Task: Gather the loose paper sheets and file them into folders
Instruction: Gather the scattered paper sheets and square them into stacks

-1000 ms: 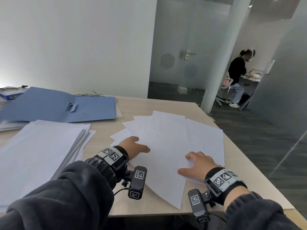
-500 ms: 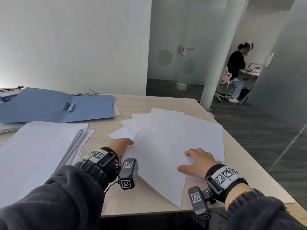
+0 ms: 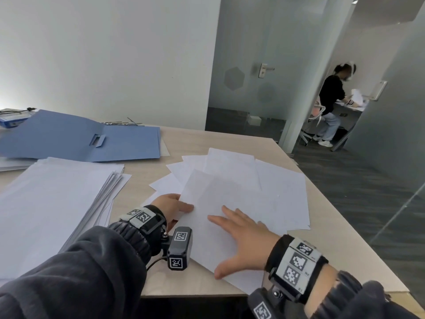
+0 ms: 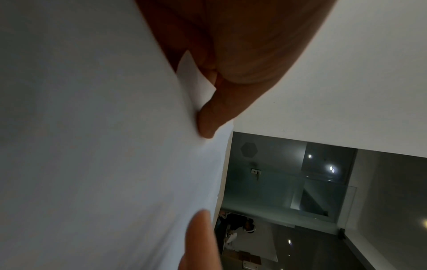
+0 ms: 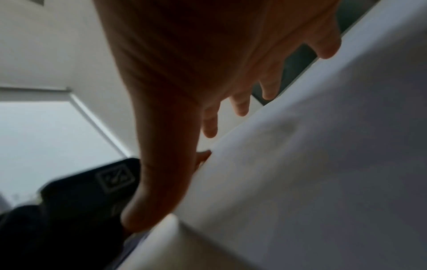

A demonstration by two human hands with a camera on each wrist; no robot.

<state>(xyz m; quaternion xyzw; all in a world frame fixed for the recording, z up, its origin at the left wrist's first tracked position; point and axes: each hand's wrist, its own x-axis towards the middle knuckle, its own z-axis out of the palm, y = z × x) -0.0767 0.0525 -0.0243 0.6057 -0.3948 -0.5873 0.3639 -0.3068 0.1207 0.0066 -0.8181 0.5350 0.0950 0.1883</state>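
Note:
Several loose white sheets [image 3: 248, 180] lie fanned out on the right half of the wooden table [image 3: 326, 249]. My left hand [image 3: 172, 207] pinches the left edge of the top sheet [image 3: 213, 196], thumb on top; the left wrist view shows the fingers [image 4: 208, 124] closed on the paper [image 4: 92, 146]. My right hand [image 3: 241, 242] lies flat on the same sheet with straight, spread fingers. In the right wrist view these fingers [image 5: 240, 106] reach over the paper [image 5: 323, 164]. An open blue folder [image 3: 80, 139] lies at the back left.
A thick stack of white paper [image 3: 53, 203] fills the near left of the table. Metal clips [image 3: 122, 122] and a blue-and-white box [image 3: 11, 118] sit at the back. The table ends close on the right and front. A person [image 3: 331, 100] sits beyond the glass partition.
My right hand slid left and spread flat on the top sheet. My left hand drew back to that sheet's left edge and pinched it.

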